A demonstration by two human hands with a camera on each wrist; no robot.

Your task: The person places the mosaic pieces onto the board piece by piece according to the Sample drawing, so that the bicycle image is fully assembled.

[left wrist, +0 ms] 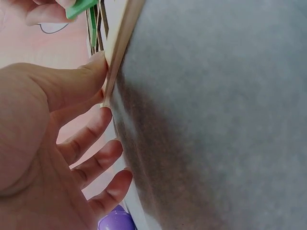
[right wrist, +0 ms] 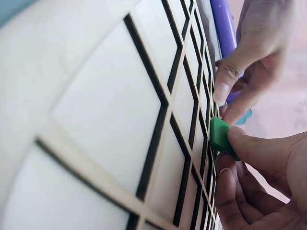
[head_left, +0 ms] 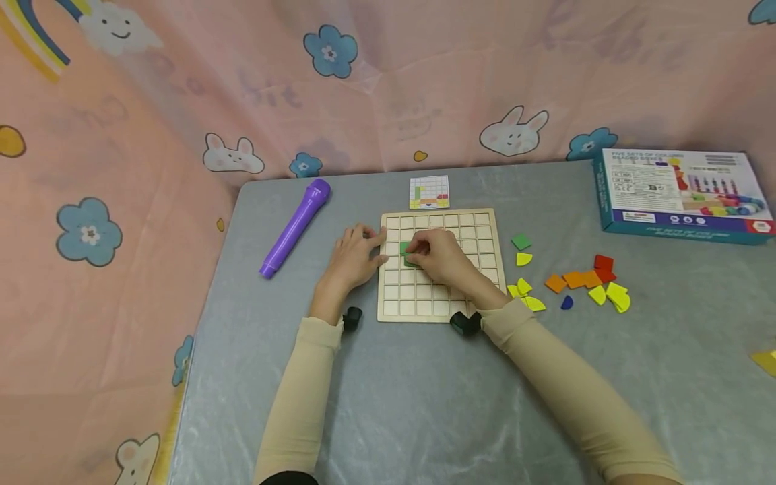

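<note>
My right hand (head_left: 445,257) pinches a green square tile (right wrist: 220,133) between thumb and fingers, low over the wooden grid board (head_left: 391,311). Another green tile (head_left: 404,247) lies in the grid just beyond that hand. At the board's left edge, my left hand (head_left: 358,256) touches the rim with thumb and index fingertips, its other fingers loosely bent and apart. In the left wrist view these fingertips meet the side of the board (left wrist: 120,43). Behind the board lies a small pattern card (head_left: 429,190) with coloured shapes on a grid.
Right of the board lie a green tile (head_left: 521,241), several yellow pieces (head_left: 533,304), orange squares (head_left: 555,283), red pieces (head_left: 603,263) and a blue piece (head_left: 566,302). A purple microphone-shaped object (head_left: 297,228) lies left. A printed box (head_left: 685,195) stands at the back right.
</note>
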